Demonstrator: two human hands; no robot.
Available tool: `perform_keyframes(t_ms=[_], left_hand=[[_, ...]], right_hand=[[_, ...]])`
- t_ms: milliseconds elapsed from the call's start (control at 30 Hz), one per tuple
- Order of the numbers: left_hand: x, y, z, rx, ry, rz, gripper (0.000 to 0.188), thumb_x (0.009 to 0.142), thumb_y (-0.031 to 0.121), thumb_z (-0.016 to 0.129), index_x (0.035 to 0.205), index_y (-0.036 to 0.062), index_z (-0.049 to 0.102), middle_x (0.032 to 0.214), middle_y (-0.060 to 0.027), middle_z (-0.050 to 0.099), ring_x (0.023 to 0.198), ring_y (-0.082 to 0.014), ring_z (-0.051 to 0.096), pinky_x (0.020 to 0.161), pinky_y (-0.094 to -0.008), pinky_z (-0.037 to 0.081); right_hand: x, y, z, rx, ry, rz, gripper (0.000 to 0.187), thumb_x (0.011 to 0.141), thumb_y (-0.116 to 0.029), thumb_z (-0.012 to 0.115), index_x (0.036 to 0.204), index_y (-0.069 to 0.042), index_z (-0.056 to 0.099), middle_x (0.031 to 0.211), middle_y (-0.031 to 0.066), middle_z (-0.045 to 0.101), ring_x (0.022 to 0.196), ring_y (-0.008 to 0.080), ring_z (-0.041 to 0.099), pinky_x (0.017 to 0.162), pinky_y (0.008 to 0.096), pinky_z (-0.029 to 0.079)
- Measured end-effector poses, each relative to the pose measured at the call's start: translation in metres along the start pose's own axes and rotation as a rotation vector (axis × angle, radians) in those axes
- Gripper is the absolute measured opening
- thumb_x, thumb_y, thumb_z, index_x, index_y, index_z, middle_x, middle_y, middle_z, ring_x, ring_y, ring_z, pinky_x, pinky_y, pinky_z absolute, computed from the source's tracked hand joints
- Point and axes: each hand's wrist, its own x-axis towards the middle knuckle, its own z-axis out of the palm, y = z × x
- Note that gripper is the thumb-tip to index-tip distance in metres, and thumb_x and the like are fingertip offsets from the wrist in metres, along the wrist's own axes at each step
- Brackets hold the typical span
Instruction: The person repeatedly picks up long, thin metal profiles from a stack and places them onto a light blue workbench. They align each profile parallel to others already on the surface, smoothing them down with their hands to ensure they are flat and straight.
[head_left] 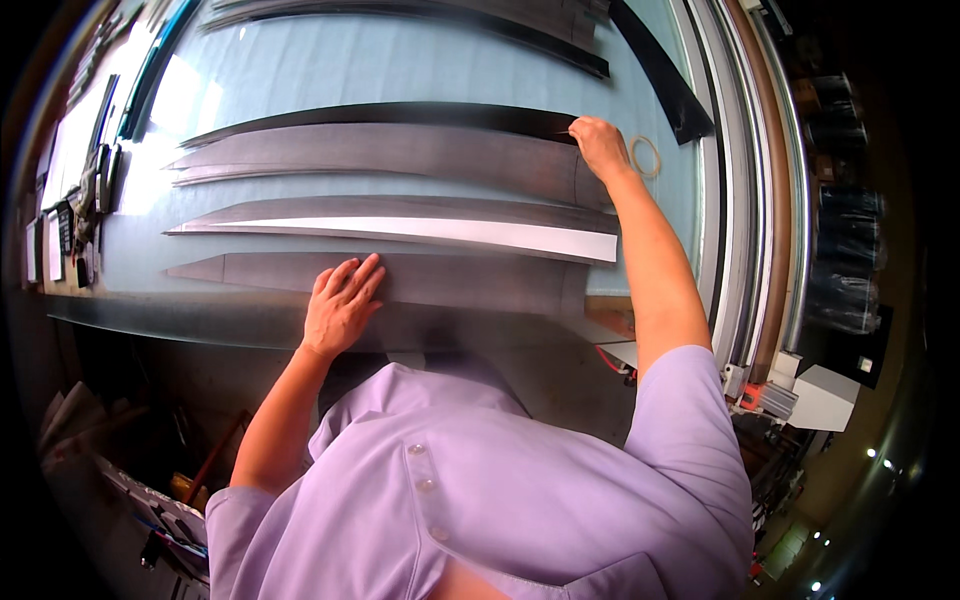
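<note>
My left hand [341, 304] lies with its fingers stretched out on the nearest dark grey cut panel [470, 280], which tapers to a point at its left end. Out at the far right, the fingers of my right hand [598, 146] pinch together at the right end of a long black strip [400, 114]. Something thin and pale shows at the fingertips, too small to make out. That strip borders a wider grey panel [450, 150]. Between the two hands lies another grey panel [330, 208] with a long white strip [420, 231] along it.
The pieces rest on a pale blue table [330, 75]. A cream ring [645, 157] is beside my right wrist. More dark panels [450, 15] lie at the far side, with a black strip [665, 75] near the right metal rail [745, 200]. Dark tools [85, 215] sit at the left.
</note>
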Motion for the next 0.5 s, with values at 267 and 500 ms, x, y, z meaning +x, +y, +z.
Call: perform_keyframes(t_ms=[267,500], left_hand=[[-0.004,0.004,-0.001,0.001,0.033,-0.025,0.077,0.083,0.025,0.074,0.151,0.0103,0.041,0.156,-0.0087,0.044,0.138,-0.0297,0.045,0.112,-0.0458,0.034],[0.067,0.074,-0.041,-0.127,0.261,-0.029,0.084,0.082,0.044,0.074,0.150,0.0062,0.042,0.154,-0.0164,0.043,0.140,-0.0382,0.040,0.114,-0.0482,0.029]], right_hand=[[-0.032,-0.064,-0.097,0.252,0.556,-0.046,0.010,0.081,0.000,0.070,0.087,-0.003,0.063,0.084,0.0118,0.065,0.082,0.0332,0.063,0.071,0.0416,0.051],[-0.209,-0.172,-0.084,0.671,0.442,0.058,0.018,0.078,0.013,0.068,0.090,-0.001,0.065,0.081,0.0124,0.065,0.077,0.0291,0.065,0.068,0.0363,0.052]])
